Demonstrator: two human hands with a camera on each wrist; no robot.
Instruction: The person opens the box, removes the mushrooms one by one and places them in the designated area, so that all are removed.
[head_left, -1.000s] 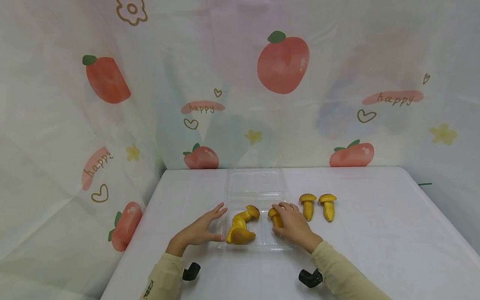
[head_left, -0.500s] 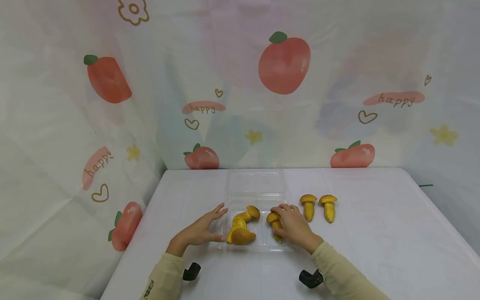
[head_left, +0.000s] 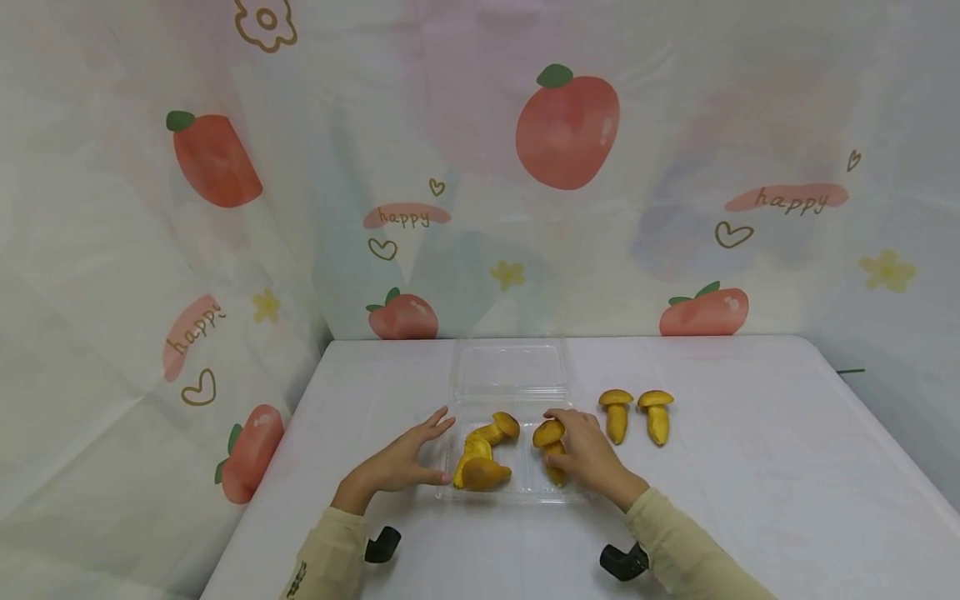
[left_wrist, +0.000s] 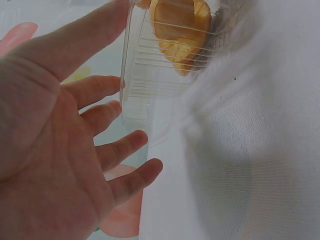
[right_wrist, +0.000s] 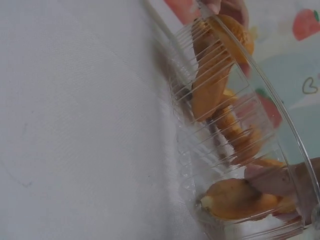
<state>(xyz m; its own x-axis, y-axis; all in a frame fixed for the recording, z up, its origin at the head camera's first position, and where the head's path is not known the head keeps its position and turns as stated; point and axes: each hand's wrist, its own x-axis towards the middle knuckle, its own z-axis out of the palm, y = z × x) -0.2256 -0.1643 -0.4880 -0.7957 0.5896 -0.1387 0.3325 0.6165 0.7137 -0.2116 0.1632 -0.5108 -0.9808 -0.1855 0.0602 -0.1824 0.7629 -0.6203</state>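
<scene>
A clear plastic clamshell box (head_left: 517, 497) lies on the table with its lid (head_left: 512, 367) folded back. In its left compartment lie yellow-brown mushrooms (head_left: 483, 472), one with its cap (head_left: 506, 425) toward the back. My right hand (head_left: 594, 457) holds another mushroom (head_left: 549, 433) in the right compartment, thumb across its stem and fingers at its far side. In the right wrist view this mushroom (right_wrist: 232, 199) lies low behind the ribbed wall. My left hand (head_left: 399, 460) is spread beside the box, its thumb at the rim in the left wrist view.
Two more mushrooms (head_left: 616, 417) (head_left: 657, 417) lie side by side on the white table (head_left: 750, 467), right of the box. Black curved pieces (head_left: 383, 545) (head_left: 624, 562) show near both wrists. A fruit-printed cloth (head_left: 465, 167) stands behind the table.
The mushroom under my right hand has tilted and shifted slightly left. My right fingers have slid back off its cap, which shows more fully. My left hand keeps its place.
</scene>
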